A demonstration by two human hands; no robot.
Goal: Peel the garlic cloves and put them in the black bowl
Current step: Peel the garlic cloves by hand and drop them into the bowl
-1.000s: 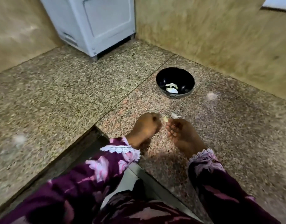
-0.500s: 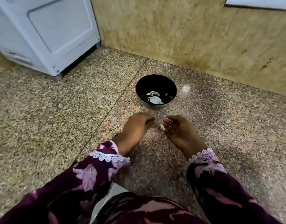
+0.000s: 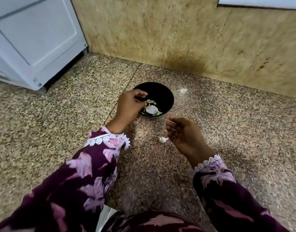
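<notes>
The black bowl [image 3: 167, 96] stands on the speckled stone floor near the wall and holds several pale peeled garlic cloves [image 3: 152, 109]. My left hand [image 3: 129, 108] reaches over the bowl's left rim with its fingers curled down inside. A small pale garlic clove [image 3: 145, 102] shows at its fingertips. My right hand [image 3: 182, 131] hovers just right of and nearer than the bowl, fingers loosely bent, holding nothing. A white scrap of garlic skin [image 3: 163, 139] lies on the floor beside its little finger.
A white appliance [image 3: 35, 42] stands at the back left on the floor. A beige marble wall [image 3: 177, 34] runs behind the bowl. My purple floral sleeves and lap fill the near edge.
My left hand has moved forward from the floor to over the bowl. The right hand has stayed back, and a garlic skin now lies beside it. The view has tilted toward the wall.
</notes>
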